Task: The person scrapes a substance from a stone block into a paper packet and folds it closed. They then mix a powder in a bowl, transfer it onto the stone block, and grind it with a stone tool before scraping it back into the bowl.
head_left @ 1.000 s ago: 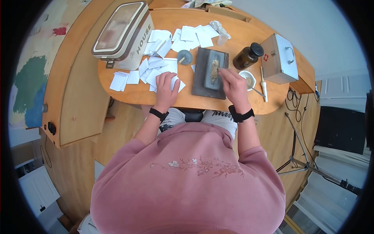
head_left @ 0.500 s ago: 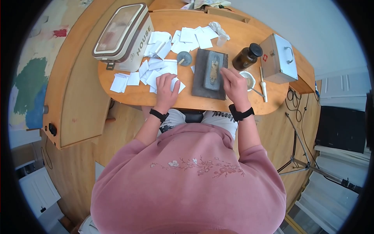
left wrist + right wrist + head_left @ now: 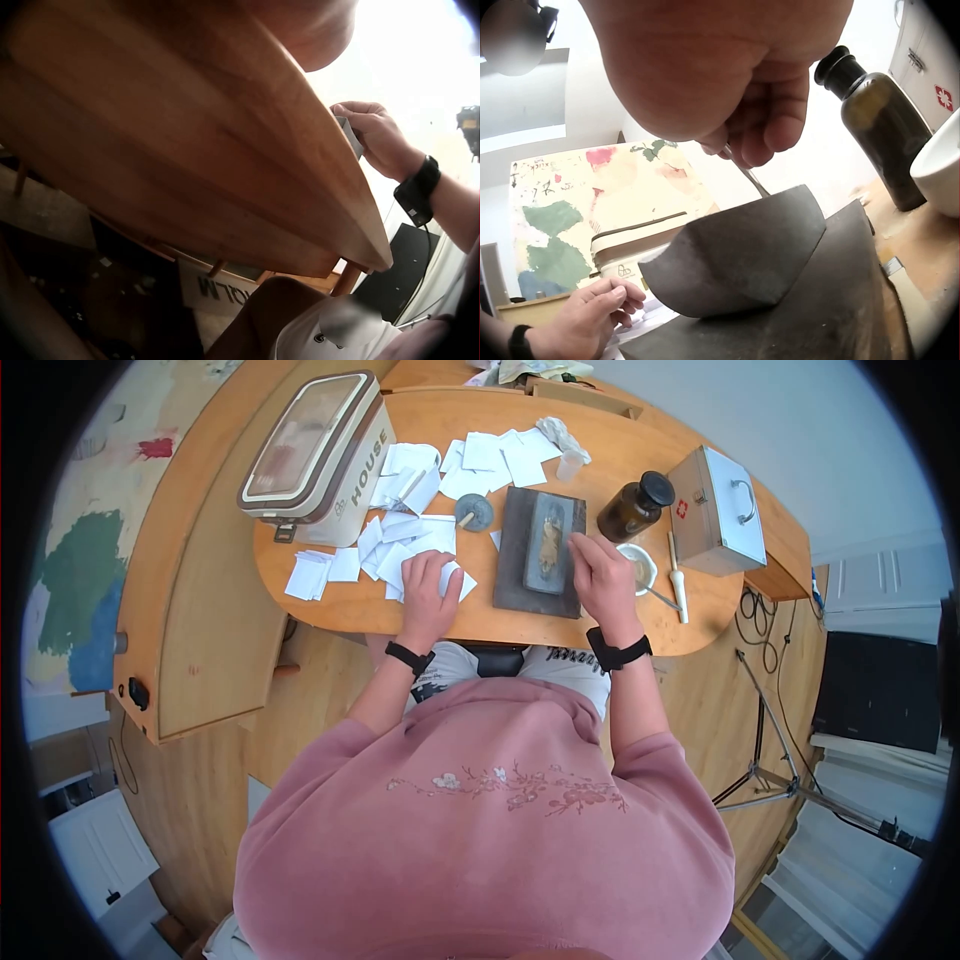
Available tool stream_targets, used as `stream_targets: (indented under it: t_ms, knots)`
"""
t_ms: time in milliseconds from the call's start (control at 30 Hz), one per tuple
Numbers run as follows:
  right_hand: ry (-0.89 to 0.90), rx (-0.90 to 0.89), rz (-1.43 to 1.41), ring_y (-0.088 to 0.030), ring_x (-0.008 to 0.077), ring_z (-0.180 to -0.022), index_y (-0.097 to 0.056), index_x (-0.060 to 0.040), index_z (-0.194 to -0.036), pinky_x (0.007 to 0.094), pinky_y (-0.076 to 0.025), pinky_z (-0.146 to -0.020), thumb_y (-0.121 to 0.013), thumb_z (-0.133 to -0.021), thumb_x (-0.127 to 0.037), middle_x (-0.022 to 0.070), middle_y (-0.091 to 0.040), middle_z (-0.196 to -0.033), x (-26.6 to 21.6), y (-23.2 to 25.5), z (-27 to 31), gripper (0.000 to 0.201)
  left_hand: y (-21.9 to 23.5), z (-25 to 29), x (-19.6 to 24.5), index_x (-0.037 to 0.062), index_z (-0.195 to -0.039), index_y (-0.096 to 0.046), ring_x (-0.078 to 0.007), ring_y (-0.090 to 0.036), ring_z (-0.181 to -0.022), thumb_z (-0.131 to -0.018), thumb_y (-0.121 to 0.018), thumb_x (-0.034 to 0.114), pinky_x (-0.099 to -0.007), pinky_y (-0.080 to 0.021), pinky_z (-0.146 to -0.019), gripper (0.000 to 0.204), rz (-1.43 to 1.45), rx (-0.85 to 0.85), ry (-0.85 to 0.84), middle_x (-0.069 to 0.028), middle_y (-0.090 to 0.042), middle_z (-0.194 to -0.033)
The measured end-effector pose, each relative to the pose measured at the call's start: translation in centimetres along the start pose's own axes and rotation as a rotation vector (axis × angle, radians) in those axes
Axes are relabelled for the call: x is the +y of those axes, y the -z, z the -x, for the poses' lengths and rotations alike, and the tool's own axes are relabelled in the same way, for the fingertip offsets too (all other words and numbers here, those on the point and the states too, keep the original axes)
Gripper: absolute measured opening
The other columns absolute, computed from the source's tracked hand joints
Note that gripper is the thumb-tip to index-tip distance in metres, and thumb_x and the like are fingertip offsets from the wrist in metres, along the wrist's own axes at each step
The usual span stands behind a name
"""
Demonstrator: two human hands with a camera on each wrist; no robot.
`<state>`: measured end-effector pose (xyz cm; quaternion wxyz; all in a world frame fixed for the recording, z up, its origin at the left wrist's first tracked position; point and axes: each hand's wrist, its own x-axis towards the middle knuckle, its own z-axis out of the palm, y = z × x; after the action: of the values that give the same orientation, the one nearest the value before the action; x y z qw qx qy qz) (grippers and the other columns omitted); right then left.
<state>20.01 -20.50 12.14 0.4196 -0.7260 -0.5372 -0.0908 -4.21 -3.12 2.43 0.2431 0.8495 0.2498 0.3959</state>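
Box [image 3: 375, 465] marked HOUSE stands at the upper left of the head view. Right of it, white papers [image 3: 439, 529] spread across the table [image 3: 610, 420], and the person's left hand [image 3: 429, 598] rests on their lower edge, fingers loosely bent, gripping nothing that shows. Just above and right sits a grey disc [image 3: 480, 505] with a short handle.

Near the middle, a dark slab [image 3: 512, 560] bears a long grey trough [image 3: 547, 586] with tan matter [image 3: 550, 542] inside. At the trough's right edge is the right hand [image 3: 606, 582]; the right wrist view shows its thumb and fingers pinching a thin metal tool [image 3: 753, 180], whose tip is hidden behind the trough's wall.

To work the matter well, I would judge, use light strokes along the trough's length, keep the tip inside the rim, and let the free hand steady the trough.

Farther right are a brown bottle [image 3: 630, 510], a white bowl [image 3: 652, 573] close beside the right hand, a pale stick [image 3: 679, 590] and a silver case [image 3: 715, 520].
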Motion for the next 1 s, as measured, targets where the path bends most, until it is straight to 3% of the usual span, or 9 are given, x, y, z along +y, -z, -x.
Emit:
stream_targets:
  t_ms: [433,633,733,1000]
  knots:
    - [0.059,-0.044,0.139,-0.073,0.0385,-0.079,-0.079,-0.0043,-0.113,0.0437,-0.057,-0.067,-0.077,-0.099,-0.001,0.0154,-0.076,-0.094,-1.0,0.0,-0.4,0.015,0.0,0.1,0.1,0.0027,-0.128,-0.071,-0.0392,-0.057,-0.120,-0.105,-0.074,0.015,-0.0492,-0.046,-0.108,0.026,0.010,-0.017,0.020,-0.0167,-0.068,-0.126]
    - [0.039,0.057,0.060,-0.074,0.0375,-0.079,-0.081,-0.0036,-0.114,0.0426,-0.057,-0.068,-0.077,-0.102,-0.003,0.0163,-0.075,-0.093,-1.1,-0.6,-1.0,0.013,0.0,0.0,0.1,0.0029,-0.127,-0.070,-0.0407,-0.057,-0.119,-0.103,-0.077,0.015,-0.0507,-0.047,-0.107,0.028,0.011,0.012,0.004,-0.0162,-0.067,-0.125]
    - [0.029,0.003,-0.008,-0.077,0.0390,-0.085,-0.080,-0.0073,-0.116,0.0439,-0.061,-0.070,-0.078,-0.098,-0.003,0.0156,-0.080,-0.101,0.0,-1.0,-0.4,0.019,0.1,-0.1,0.3,0.0026,-0.125,-0.071,-0.0405,-0.057,-0.120,-0.105,-0.075,0.016,-0.0495,-0.046,-0.108,0.025,0.015,0.001,0.008,-0.0171,-0.068,-0.125]
    - [0.026,0.020,-0.041,-0.077,0.0391,-0.085,-0.081,-0.0053,-0.115,0.0439,-0.061,-0.072,-0.078,-0.099,-0.002,0.0158,-0.080,-0.100,-0.4,-1.1,-0.1,0.017,0.8,-1.1,1.4,0.0031,-0.122,-0.072,-0.0397,-0.061,-0.114,-0.102,-0.077,0.015,-0.0495,-0.050,-0.103,0.024,0.029,-0.014,-0.026,-0.0156,-0.070,-0.118]
